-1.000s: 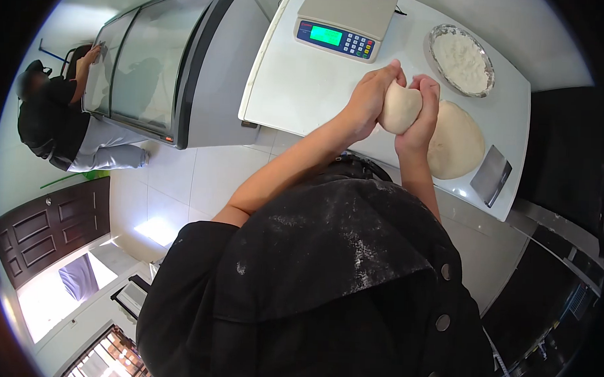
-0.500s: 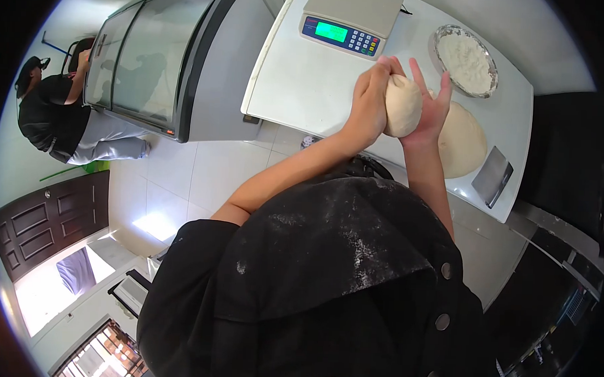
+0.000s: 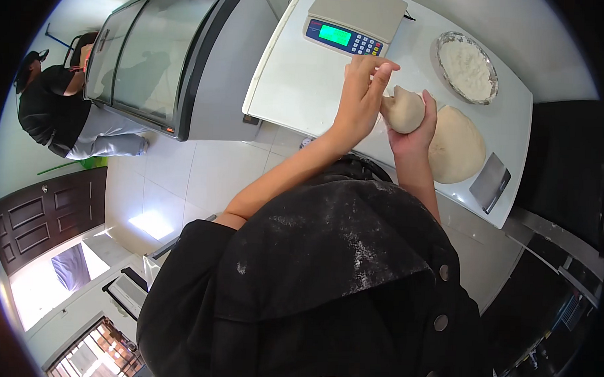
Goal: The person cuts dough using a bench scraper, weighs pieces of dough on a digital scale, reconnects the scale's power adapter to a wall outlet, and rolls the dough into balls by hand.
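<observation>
A smooth, pale dough ball (image 3: 406, 112) sits in my right hand (image 3: 420, 135), whose fingers curl round its right side and underneath. A fold or raised lip shows on the top of the ball. My left hand (image 3: 362, 97) is just to the left of it, thumb and fingers apart, holding nothing; whether its palm side touches the dough I cannot tell. On the table beyond my right wrist lies a large, flattened mound of dough (image 3: 458, 147). A metal dough scraper (image 3: 490, 182) rests beside that mound, near the table's edge.
On the white table (image 3: 289, 88) stand a digital scale (image 3: 361, 21) with a lit green display and a foil-like bowl of flour (image 3: 467, 66). A glass-topped freezer (image 3: 160, 57) is to the left. Another person (image 3: 55, 113) in black bends at its far side.
My left hand has come off the dough ball and moved slightly left, its fingers loosening. My right hand, spread before, has closed round the ball. The ball has turned, showing a fold on top.
</observation>
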Action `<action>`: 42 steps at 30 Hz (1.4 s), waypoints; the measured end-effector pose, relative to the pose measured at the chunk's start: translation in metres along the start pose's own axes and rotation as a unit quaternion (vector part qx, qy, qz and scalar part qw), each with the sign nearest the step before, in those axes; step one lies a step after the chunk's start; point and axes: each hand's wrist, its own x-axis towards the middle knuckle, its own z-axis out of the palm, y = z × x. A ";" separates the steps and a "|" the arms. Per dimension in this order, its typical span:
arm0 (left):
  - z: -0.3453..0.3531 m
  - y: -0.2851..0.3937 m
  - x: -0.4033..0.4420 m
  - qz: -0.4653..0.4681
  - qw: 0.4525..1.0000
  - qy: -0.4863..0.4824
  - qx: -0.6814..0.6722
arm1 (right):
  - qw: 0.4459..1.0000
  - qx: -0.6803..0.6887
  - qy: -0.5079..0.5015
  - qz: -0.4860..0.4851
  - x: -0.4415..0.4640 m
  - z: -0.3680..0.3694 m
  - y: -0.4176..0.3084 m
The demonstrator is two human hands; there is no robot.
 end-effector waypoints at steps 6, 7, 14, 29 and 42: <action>0.015 0.015 -0.005 -0.134 0.987 -0.021 -0.089 | 0.991 -0.084 0.072 -0.079 -0.025 0.031 -0.008; 0.013 0.015 -0.002 -0.133 0.987 -0.023 -0.090 | 0.991 -0.083 0.073 -0.081 -0.024 0.031 -0.008; -0.002 0.015 0.019 -0.278 0.921 -0.154 -0.225 | 0.992 -0.082 -0.059 -0.072 -0.020 0.024 -0.011; -0.009 0.009 0.003 -0.284 0.937 -0.052 -0.196 | 0.984 -0.034 -0.136 0.113 -0.017 0.023 -0.016; 0.006 -0.017 -0.008 -0.234 0.958 -0.004 -0.166 | 0.988 0.061 -0.087 0.113 0.001 -0.014 0.023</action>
